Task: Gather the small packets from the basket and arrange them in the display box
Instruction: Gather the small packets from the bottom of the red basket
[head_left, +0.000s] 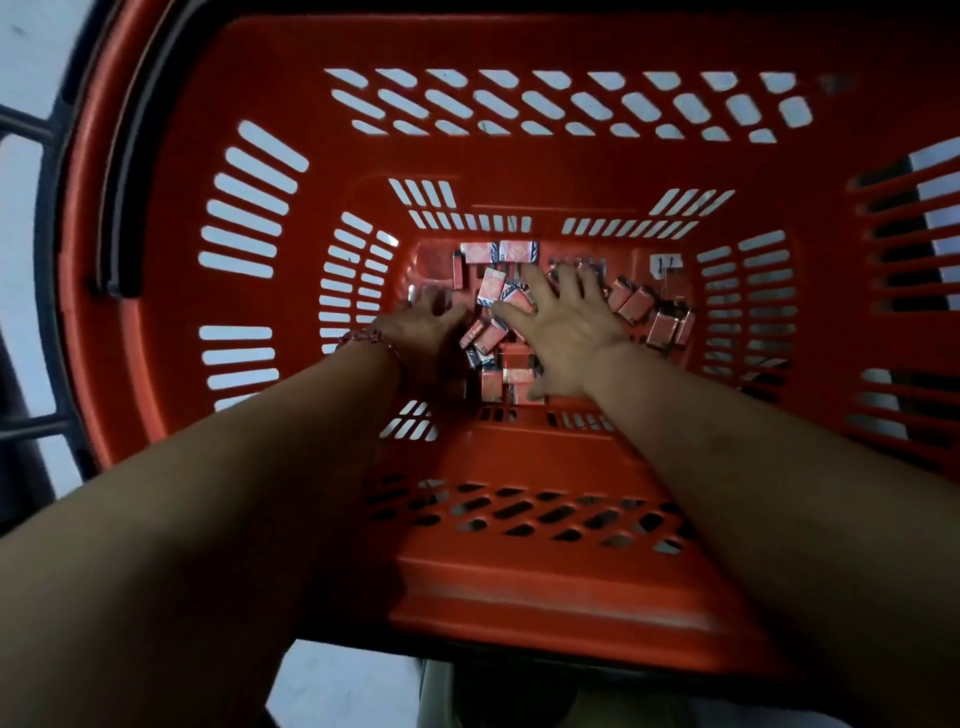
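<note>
Both of my arms reach down into a deep red plastic basket with slotted walls. Several small red and silver packets lie scattered over its floor. My left hand, with a bead bracelet at the wrist, lies on the left side of the pile, its fingers curled down toward packets; what it holds is hidden. My right hand lies flat on the middle of the pile with fingers spread. More packets sit loose to its right. No display box is in view.
The basket's dark handle lies along its left rim. A pale floor shows beyond the rim and through the slots. A dark frame stands at the far left.
</note>
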